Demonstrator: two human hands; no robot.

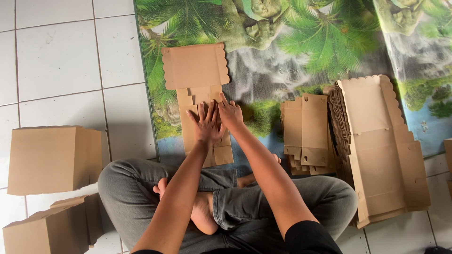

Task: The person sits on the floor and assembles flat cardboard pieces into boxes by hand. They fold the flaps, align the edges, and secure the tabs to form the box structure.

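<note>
White tile floor [56,56], partly covered by a glossy mat [292,42] printed with palms. Flat brown cardboard box blank [200,89], matte, scallop-edged flap at the far end, lies on the mat before crossed legs. Left hand [206,124] and right hand [230,114] press on it, fingers spread flat, gripping nothing. Right: stacked blanks [376,141], smaller stack [306,131]. Left: assembled boxes [52,160].

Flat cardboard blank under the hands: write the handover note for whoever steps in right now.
Left hand and right hand: both palms down, pressing the flat cardboard blank on the printed mat.
Done: two assembled boxes, one on the tiled floor at the left and one below it.
Left: this blank is unfolded; a small stack of flat blanks and a large stack wait at the right.
</note>
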